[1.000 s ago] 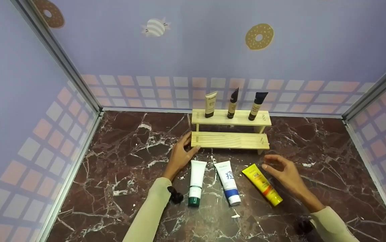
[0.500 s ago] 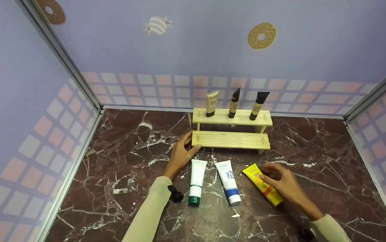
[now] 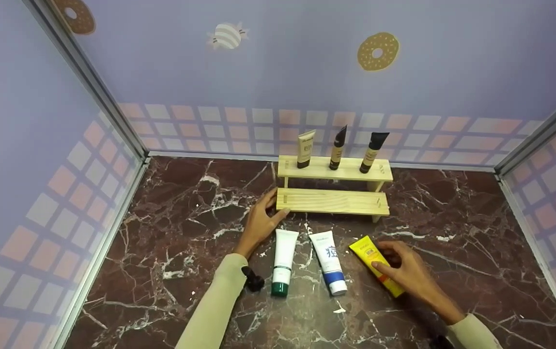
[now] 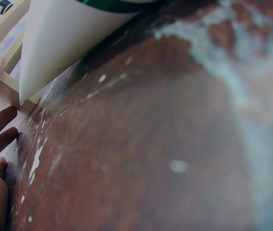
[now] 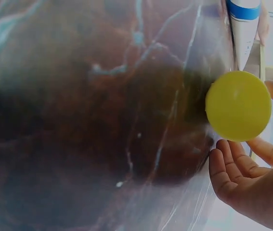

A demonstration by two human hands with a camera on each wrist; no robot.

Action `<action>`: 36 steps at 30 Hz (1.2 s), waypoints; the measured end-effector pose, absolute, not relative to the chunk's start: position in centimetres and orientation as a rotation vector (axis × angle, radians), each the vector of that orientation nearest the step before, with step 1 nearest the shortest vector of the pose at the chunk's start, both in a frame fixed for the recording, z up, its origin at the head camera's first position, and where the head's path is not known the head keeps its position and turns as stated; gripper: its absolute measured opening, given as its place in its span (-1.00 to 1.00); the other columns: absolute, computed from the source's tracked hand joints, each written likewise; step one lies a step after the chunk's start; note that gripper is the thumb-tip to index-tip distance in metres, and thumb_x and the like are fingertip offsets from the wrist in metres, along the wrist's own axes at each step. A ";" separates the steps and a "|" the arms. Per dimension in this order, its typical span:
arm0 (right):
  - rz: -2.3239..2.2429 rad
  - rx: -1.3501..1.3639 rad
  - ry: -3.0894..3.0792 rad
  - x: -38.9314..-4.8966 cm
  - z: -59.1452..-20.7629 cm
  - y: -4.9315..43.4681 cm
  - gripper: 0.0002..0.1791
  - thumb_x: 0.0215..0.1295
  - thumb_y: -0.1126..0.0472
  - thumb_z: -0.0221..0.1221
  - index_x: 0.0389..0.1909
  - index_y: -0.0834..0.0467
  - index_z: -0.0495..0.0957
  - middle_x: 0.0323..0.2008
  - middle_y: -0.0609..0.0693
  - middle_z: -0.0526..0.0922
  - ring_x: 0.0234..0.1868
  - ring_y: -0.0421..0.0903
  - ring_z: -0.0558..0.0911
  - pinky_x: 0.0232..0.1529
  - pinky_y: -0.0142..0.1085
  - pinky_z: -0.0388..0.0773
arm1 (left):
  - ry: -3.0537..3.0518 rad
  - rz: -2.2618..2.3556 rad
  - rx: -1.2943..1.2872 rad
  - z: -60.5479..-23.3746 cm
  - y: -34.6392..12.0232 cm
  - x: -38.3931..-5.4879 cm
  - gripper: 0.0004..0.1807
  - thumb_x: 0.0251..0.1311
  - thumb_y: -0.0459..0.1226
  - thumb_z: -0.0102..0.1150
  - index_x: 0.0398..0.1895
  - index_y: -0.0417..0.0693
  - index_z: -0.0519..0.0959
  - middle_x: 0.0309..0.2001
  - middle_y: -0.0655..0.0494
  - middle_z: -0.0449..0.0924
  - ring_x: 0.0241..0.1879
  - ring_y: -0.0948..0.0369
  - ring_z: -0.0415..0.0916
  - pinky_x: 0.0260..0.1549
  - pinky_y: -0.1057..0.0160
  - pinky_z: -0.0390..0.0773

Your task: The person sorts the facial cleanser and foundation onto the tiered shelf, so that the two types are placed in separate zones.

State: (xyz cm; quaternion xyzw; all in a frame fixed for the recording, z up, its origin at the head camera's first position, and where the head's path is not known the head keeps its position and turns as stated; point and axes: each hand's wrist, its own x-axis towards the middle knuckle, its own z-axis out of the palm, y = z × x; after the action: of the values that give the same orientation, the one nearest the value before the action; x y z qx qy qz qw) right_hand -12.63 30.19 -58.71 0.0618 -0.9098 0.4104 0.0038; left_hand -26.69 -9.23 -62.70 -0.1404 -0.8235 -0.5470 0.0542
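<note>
My right hand (image 3: 412,272) is at the yellow squeeze tube (image 3: 367,252) lying slantwise on the table. Its thumb lies on the tube's near side and its fingers along the far side. In the right wrist view the round yellow cap (image 5: 238,106) hides part of the grip. My left hand (image 3: 258,224) holds the left end of a two-step wooden stand (image 3: 331,200), thumb at the front corner and fingers along the side. Between the hands lie a white tube with a green cap (image 3: 284,254) and a white tube with a blue band (image 3: 327,257).
Upright on the stand's upper step are a beige tube (image 3: 304,149), a slim dark-topped tube (image 3: 337,150) and a black-topped tube (image 3: 371,152). Dark red marbled tabletop (image 3: 186,208) runs to a patterned back wall (image 3: 258,72) and side walls.
My right hand has come down and towards me from beside the yellow tube's flat end, and its thumb now lies on the tube. My left hand stays at the stand.
</note>
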 end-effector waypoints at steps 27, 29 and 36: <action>1.125 0.127 -2.950 -12.0 -58.8 29.7 -0.36 0.17 0.17 0.64 0.17 0.42 0.66 -0.13 0.12 0.67 -0.19 -0.05 0.64 -0.15 -0.25 0.63 | -2.495 -1.684 -0.429 -62.8 -9.1 -27.0 -0.13 0.44 -0.07 0.48 0.67 -0.24 0.35 0.43 -0.27 0.57 0.57 -0.20 0.36 0.64 -0.24 0.15; 1.093 0.122 -2.968 -12.0 -58.8 29.6 -0.36 0.15 0.15 0.65 0.14 0.41 0.66 -0.14 0.12 0.66 -0.20 -0.05 0.61 -0.17 -0.24 0.59 | -2.491 -1.691 -0.431 -62.8 -9.1 -26.9 -0.12 0.44 -0.07 0.48 0.67 -0.25 0.34 0.44 -0.28 0.56 0.54 -0.17 0.43 0.63 -0.24 0.18; 1.004 0.118 -3.005 -12.1 -58.9 29.0 -0.36 0.10 0.11 0.66 0.09 0.39 0.66 -0.13 0.16 0.69 -0.19 0.02 0.60 -0.13 -0.09 0.57 | -2.477 -1.692 -0.451 -62.7 -9.1 -26.8 -0.11 0.42 -0.13 0.51 0.66 -0.33 0.33 0.41 -0.31 0.57 0.46 -0.13 0.54 0.60 -0.17 0.27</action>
State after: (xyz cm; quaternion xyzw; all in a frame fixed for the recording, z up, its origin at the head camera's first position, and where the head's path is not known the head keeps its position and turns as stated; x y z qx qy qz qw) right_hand -12.08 28.97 -58.90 0.0373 -0.9477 0.3166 -0.0146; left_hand -26.85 -9.12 -62.75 -0.1485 -0.8155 -0.5568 0.0539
